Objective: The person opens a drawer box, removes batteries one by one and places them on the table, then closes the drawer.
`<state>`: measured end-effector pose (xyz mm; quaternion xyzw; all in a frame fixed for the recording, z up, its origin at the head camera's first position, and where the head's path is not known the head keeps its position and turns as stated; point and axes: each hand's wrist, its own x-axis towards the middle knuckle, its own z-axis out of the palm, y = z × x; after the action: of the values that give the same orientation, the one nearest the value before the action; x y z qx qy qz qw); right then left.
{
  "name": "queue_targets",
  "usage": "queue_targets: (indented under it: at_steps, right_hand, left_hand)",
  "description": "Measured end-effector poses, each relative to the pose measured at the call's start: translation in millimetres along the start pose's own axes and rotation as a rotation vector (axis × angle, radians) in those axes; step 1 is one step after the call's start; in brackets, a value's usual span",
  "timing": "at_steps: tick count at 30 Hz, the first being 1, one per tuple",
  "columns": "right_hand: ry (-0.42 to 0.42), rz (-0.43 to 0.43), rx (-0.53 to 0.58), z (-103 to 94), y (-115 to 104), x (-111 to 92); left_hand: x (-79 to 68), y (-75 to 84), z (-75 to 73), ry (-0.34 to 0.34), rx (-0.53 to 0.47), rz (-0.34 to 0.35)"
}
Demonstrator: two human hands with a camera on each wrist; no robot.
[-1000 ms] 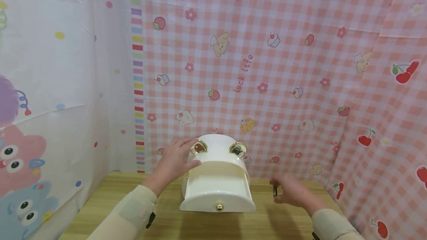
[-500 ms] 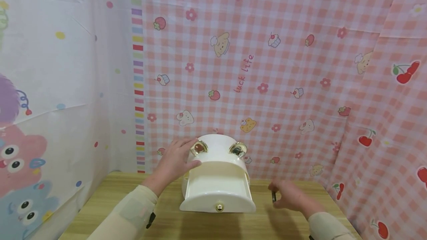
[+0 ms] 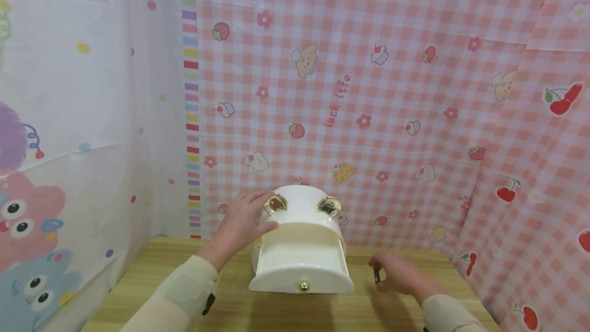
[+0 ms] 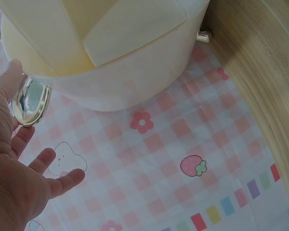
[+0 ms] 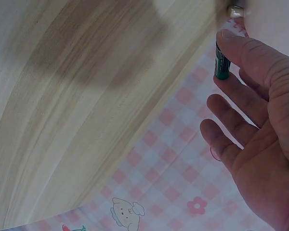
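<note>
A glossy white storage box [image 3: 299, 204] with two gold-rimmed eyes stands on the table in the head view. Its front drawer [image 3: 301, 279], with a round gold knob [image 3: 303, 286], is pulled out. My left hand [image 3: 241, 222] holds the box at its left eye [image 4: 32, 100]; in the left wrist view, thumb and a fingertip sit on either side of that eye, other fingers spread. To the right of the box, my right hand [image 3: 398, 273] pinches a small green and black battery [image 5: 221, 62] between thumb and fingers, above the tabletop. The other right-hand fingers are loosely bent.
The wood-grain table [image 3: 221, 311] runs back to a pink checked cloth [image 3: 392, 91]. A white patterned cloth [image 3: 92, 117] hangs at the left. A small gold foot [image 4: 203, 36] shows under the box in the left wrist view.
My right hand has moved slightly left and down toward the box, still pinching the battery. My left hand, the box and the pulled-out drawer have stayed in place.
</note>
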<state>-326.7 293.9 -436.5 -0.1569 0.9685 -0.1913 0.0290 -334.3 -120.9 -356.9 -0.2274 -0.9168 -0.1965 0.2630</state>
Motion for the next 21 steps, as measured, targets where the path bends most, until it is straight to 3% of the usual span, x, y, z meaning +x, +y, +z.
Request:
queue_targets:
  at_steps: [7,14,21]
  right_hand:
    - [-0.018,-0.031,0.028,9.0,4.8,4.2]
    - [-0.038,-0.121,0.014,19.1,7.0,6.9]
    - [-0.064,-0.099,0.058,27.3,4.9,7.2]
  left_hand:
    - [0.5,-0.5,-0.6,-0.01,-0.001,-0.012]
    - [0.4,-1.1,-0.7,-0.015,-0.001,-0.013]
    - [0.9,-2.5,1.3,-0.003,-0.005,-0.003]
